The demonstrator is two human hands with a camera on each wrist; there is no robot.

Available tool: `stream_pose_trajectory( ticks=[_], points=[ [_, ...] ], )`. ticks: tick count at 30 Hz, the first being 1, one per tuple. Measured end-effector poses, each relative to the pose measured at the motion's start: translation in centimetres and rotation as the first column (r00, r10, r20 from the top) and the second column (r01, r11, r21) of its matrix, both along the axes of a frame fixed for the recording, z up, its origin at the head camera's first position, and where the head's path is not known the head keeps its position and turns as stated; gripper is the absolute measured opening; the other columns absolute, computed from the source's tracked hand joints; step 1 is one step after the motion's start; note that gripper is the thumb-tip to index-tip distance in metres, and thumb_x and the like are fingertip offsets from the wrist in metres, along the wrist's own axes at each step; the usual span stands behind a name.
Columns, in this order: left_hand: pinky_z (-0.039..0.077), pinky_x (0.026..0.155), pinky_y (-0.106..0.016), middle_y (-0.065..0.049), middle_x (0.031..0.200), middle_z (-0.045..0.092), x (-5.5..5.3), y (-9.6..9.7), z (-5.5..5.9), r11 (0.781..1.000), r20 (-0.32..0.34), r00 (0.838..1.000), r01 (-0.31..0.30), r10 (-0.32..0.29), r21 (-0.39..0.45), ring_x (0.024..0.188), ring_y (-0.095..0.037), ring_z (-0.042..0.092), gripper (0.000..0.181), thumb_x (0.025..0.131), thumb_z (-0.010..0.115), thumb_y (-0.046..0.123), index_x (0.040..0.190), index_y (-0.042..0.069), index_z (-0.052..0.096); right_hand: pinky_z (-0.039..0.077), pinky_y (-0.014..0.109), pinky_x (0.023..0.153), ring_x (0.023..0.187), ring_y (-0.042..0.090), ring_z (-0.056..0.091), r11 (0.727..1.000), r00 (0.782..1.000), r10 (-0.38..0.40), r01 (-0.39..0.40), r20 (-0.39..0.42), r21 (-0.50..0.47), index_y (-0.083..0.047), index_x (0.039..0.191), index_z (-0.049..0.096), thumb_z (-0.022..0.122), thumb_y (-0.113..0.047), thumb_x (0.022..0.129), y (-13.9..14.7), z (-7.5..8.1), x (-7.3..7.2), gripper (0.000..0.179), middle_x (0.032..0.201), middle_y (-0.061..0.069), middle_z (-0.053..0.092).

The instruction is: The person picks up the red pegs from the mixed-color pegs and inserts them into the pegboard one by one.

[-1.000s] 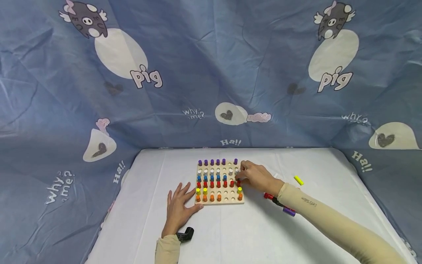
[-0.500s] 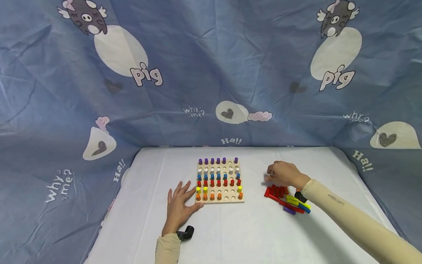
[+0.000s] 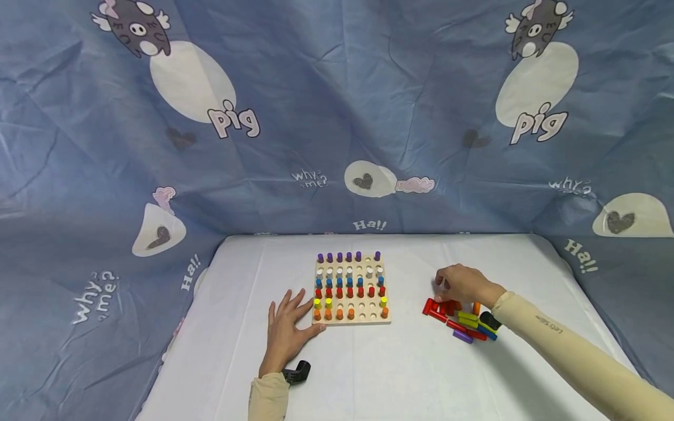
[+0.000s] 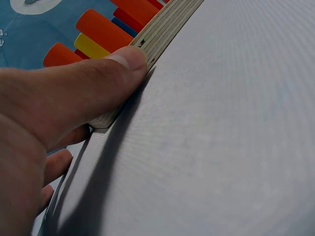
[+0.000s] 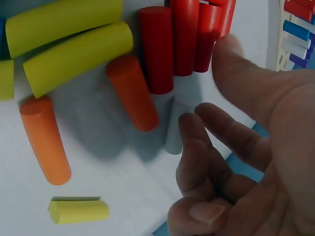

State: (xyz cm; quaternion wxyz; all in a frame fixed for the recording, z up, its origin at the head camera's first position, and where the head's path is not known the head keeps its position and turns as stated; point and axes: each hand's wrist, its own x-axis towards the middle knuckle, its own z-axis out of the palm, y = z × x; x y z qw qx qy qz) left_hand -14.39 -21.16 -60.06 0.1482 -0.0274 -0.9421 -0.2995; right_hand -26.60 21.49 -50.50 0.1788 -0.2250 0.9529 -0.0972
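A wooden pegboard stands on the white table with rows of purple, white, blue, red, yellow and orange pegs upright in it. My left hand rests at its near left corner, fingers spread and fairly straight. In the left wrist view, the thumb presses the board's side edge. To the right of the board, my right hand is over the loose pegs. The right wrist view shows its thumb apart from the bent fingers. A white peg lies right by the fingertips, partly hidden; I cannot tell whether they touch.
Around the right hand lie loose red pegs, yellow pegs, orange pegs and a short yellow peg. A purple peg and a blue peg lie nearer. A patterned blue cloth rises behind the table.
My right hand has left the board's right side and moved right to the loose pegs. A blue peg now shows at the right end of the blue row. My left hand stays put.
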Motion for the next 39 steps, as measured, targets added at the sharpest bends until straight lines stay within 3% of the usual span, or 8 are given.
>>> stream_pose_trajectory(
  ticks=[11, 18, 22, 31, 39],
  points=[
    [0.005, 0.119, -0.064, -0.006, 0.149, 0.050, 0.2, -0.1, 0.0, 1.000, 0.025, 1.000, 0.004, -0.004, 0.004, 0.147, -0.035, 0.029, 0.073, 0.068, 0.084, 0.056, 0.128, 0.018, 0.068, 0.054, 0.034, 0.068, 0.072, 0.012, 0.055, 0.998, 1.000, 0.006, -0.007, -0.006, -0.063, -0.015, 0.106, 0.066, 0.081, -0.029, 0.082, 0.3, -0.9, 0.3, 0.031, 0.083, -0.005, 0.063],
    [0.007, 0.118, -0.065, -0.006, 0.149, 0.051, 0.3, -0.1, -0.1, 1.000, 0.021, 1.000, -0.013, 0.013, -0.009, 0.146, -0.036, 0.031, 0.073, 0.067, 0.085, 0.055, 0.128, 0.019, 0.068, 0.052, 0.032, 0.067, 0.076, 0.009, 0.055, 0.985, 0.988, 0.115, -0.128, -0.107, -0.118, -0.022, 0.098, 0.069, 0.080, -0.028, 0.083, 0.2, -1.5, 0.6, 0.020, 0.083, -0.010, 0.063],
    [0.006, 0.119, -0.064, -0.006, 0.149, 0.050, 0.2, -0.1, 0.1, 1.000, 0.029, 1.000, -0.011, 0.011, 0.002, 0.146, -0.036, 0.030, 0.073, 0.067, 0.085, 0.055, 0.128, 0.019, 0.068, 0.051, 0.029, 0.068, 0.076, 0.007, 0.052, 0.977, 0.981, 0.152, -0.168, -0.123, -0.130, -0.025, 0.094, 0.069, 0.081, -0.027, 0.082, 0.0, -1.9, 0.9, 0.017, 0.081, -0.013, 0.059],
    [0.004, 0.119, -0.064, -0.006, 0.150, 0.049, 0.1, -0.1, 0.1, 1.000, 0.048, 0.999, 0.003, -0.003, 0.009, 0.147, -0.035, 0.028, 0.073, 0.069, 0.083, 0.056, 0.129, 0.019, 0.067, 0.045, 0.024, 0.063, 0.071, 0.004, 0.048, 0.975, 0.968, 0.190, -0.206, -0.161, -0.088, -0.028, 0.091, 0.068, 0.083, -0.030, 0.079, 0.0, -2.5, 0.7, 0.019, 0.077, -0.016, 0.052],
    [0.004, 0.119, -0.064, -0.006, 0.150, 0.049, 0.0, -0.1, 0.2, 1.000, 0.025, 1.000, 0.004, -0.004, 0.005, 0.147, -0.035, 0.029, 0.073, 0.068, 0.084, 0.056, 0.128, 0.019, 0.067, 0.044, 0.023, 0.062, 0.072, 0.005, 0.048, 0.963, 0.963, 0.222, -0.241, -0.155, -0.118, -0.029, 0.090, 0.066, 0.083, -0.029, 0.078, 0.0, -2.6, 0.6, 0.021, 0.078, -0.015, 0.053]
  ],
)
